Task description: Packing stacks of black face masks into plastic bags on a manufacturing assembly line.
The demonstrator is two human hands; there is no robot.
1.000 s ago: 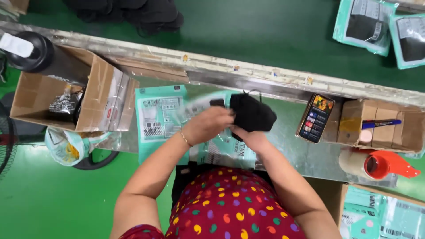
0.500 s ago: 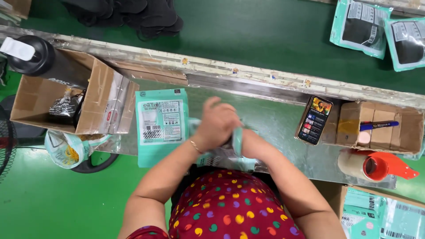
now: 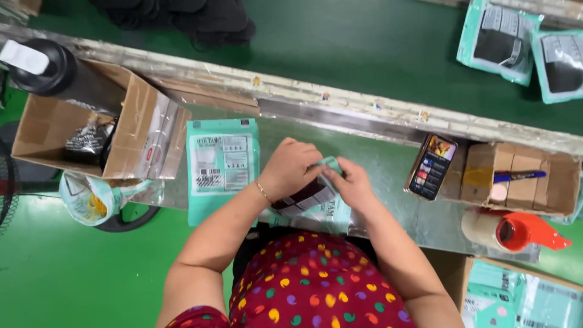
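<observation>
Bright, even light falls from overhead, flat and shadowless for the most part. The metal worktop (image 3: 388, 176) throws back a dull sheen, and the phone screen (image 3: 430, 166) glows. The hands show slight motion blur. Straight lines bend toward the edges, and the corners look softer than the middle.

A worn metal-topped bench (image 3: 388, 176) stands on a bright green floor (image 3: 54, 273) under even light.

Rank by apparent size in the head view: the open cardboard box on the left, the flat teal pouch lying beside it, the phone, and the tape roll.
1. Open cardboard box
2. Flat teal pouch
3. Tape roll and phone: these look alike in size, so I leave them unranked.
</observation>
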